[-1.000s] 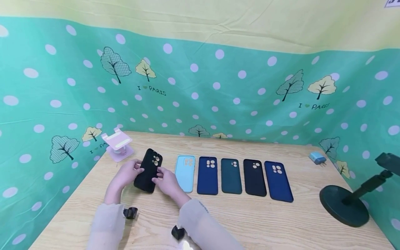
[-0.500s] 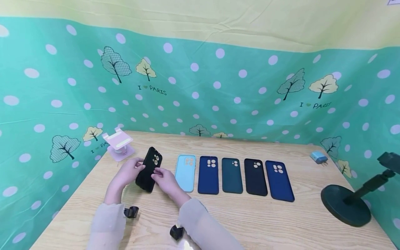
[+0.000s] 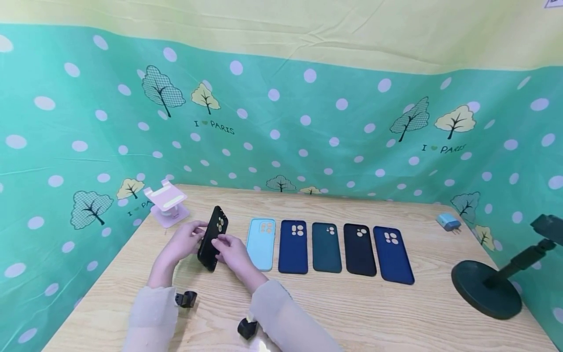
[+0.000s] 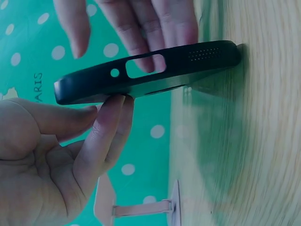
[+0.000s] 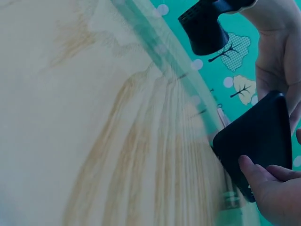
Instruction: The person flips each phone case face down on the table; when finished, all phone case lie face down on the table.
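Head view: dotted cloth (image 3: 308, 132) backs a wooden table (image 3: 352, 313) and held case (image 3: 208, 247).

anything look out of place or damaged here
No spills or damage that I can see. The rightmost blue case looks slightly slanted, though that may just be the camera angle. The black case the right hand grips is tilted up, but being handled explains that.

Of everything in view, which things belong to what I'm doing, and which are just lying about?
Likely part of the job:
held case, between the left hand and right hand
row of five cases

Apparently just lying about:
pink stand
blue plug
black stand
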Tool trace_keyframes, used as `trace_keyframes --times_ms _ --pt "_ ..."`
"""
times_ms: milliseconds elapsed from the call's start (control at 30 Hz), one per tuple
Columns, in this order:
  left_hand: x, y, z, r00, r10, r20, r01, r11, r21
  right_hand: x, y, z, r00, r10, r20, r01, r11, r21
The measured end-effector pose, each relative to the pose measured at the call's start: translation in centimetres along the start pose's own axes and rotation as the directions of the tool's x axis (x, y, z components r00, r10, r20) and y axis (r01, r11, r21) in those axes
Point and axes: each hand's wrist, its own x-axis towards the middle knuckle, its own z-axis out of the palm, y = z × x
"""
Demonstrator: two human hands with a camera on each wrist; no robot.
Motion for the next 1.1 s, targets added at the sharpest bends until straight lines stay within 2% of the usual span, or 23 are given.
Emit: trace_keyframes --times_ms 167,300,600,867,967,1100 --pt "0.0 0.1 0.3 1.000 0.000 0.024 0.002 0.998 -0.059 0.1 -0.3 0.2 0.999 -0.041 -0.018 0.041 0.999 0.003" --pt "0.2 0.0 0.6 0.999 0.003 0.042 -0.001 0.998 -0.059 0.1 -0.4 0.3 0.998 -0.038 -0.048 0.038 0.999 -0.002" --pt "0.5 -0.5 1.3 0.997 0.009 0.079 -0.010 1.000 0.012 -0.1 -0.5 0.2 0.992 -0.041 -0.119 0.032 0.997 -0.072" --pt "0.8 -1.1 1.6 0.998 0.021 0.065 -0.030 0.990 0.138 -0.4 -0.1 0.0 0.986 -0.027 -0.163 0.023 0.999 -0.027" --pt "0.9 -1.4 1.7 0.998 0.027 0.062 -0.035 0.989 0.142 -0.5 0.1 -0.1 0.982 -0.029 -0.186 0.022 0.999 -0.038" --pt "1.0 -1.5 1.8 0.997 0.029 0.072 -0.038 0.992 0.122 -0.6 0.3 -0.3 0.972 -0.054 -0.227 0.027 0.992 -0.121"
